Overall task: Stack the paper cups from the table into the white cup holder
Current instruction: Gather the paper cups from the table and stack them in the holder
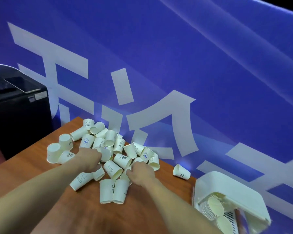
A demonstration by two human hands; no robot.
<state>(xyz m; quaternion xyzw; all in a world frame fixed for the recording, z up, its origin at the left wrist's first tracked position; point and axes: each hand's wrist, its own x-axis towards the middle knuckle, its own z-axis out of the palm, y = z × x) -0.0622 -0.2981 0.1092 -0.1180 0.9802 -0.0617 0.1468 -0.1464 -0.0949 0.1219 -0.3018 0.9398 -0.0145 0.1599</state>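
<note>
Both hands, left hand [90, 159] and right hand [140, 173], curl onto paper cups [118, 159]; exact pinch unclear, so neighbours beside either grasp may roll off the table [91, 217].

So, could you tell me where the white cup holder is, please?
In the head view, the cup holder sits at the table's right edge, right of the cup pile, nearest a lone cup.

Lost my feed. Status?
Left hand and right hand in the paper cups, grips unclear. White cup holder partly stacked. One stray cup apart.
</note>
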